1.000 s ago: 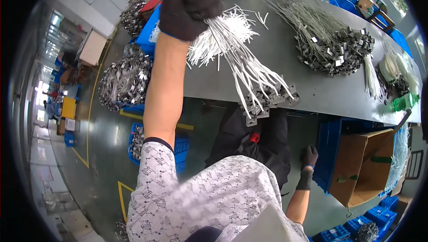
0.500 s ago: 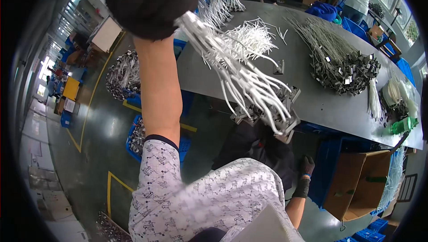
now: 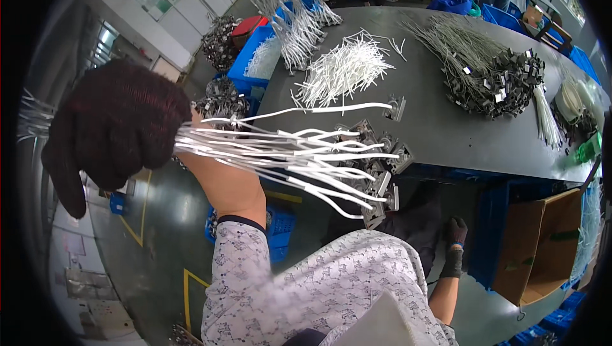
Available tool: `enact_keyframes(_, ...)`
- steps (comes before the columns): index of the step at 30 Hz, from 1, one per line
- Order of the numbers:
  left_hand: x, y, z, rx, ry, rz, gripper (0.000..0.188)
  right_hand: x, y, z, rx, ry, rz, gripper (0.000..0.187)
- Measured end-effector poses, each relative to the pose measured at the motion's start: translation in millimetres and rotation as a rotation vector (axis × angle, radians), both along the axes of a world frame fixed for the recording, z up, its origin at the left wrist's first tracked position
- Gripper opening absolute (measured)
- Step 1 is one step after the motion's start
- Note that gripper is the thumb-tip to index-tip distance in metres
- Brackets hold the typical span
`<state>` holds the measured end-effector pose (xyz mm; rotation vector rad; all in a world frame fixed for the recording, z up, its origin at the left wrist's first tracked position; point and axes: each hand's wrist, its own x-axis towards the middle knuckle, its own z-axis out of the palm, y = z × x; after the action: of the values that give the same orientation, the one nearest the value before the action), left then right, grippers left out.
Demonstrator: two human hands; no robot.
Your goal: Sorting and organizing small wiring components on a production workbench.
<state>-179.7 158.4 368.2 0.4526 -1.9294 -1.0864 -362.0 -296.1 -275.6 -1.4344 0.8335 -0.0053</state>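
My left hand (image 3: 118, 132), in a dark knitted glove, is closed around a bundle of thin wires (image 3: 255, 148) at the left. White sleeves cover parts of the wires. Metal clip-like pieces (image 3: 376, 186) hang at their right ends, beyond the table's near edge. Loose wire tails stick out on the hand's far side. One sleeved wire stands apart above the bundle, its metal piece (image 3: 395, 109) over the tabletop. My right hand (image 3: 457, 231), also gloved, rests low beside my leg with its fingers curled together; nothing shows in it.
On the grey table (image 3: 433, 135) lie a pile of short white tubes (image 3: 350, 68) and a heap of wires with metal ends (image 3: 497, 84). A blue bin (image 3: 255, 59) stands at its left end, with wire bundles beyond. An open cardboard box (image 3: 535, 250) is at right.
My left hand has swung down and to the left, turning the wire bundle from a slant to nearly level. The view has shifted somewhat. My right hand stays low beside my leg.
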Motion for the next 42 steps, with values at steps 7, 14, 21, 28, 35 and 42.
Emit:
enact_keyframes(7, 5, -32, -5, -0.026, -0.023, 0.021, 0.051, 1, -7, 5, 0.003, -0.019, -0.014, 0.026)
enact_keyframes(14, 45, -22, 7, 0.122, -0.001, 0.058, 0.030, 36, 4, 16, 0.063, 0.020, 0.032, 0.025)
enact_keyframes(21, 150, -24, -80, 0.033, 0.612, 1.272, 0.054, 199, 34, 44, -0.466, -0.512, 0.245, 0.023)
enact_keyframes(28, 377, -28, -147, 0.022, 0.837, 2.079, 0.050, 382, 83, 93, -0.602, -0.329, 0.404, 0.028)
enact_keyframes(35, 623, -3, -209, -0.103, 0.699, 2.403, 0.054, 442, 82, 61, -0.976, -0.323, 0.392, 0.026)
enact_keyframes(42, 812, 132, -311, 0.397, -0.997, 2.786, 0.052, 462, 102, 74, -1.013, -0.269, 0.370, 0.022)
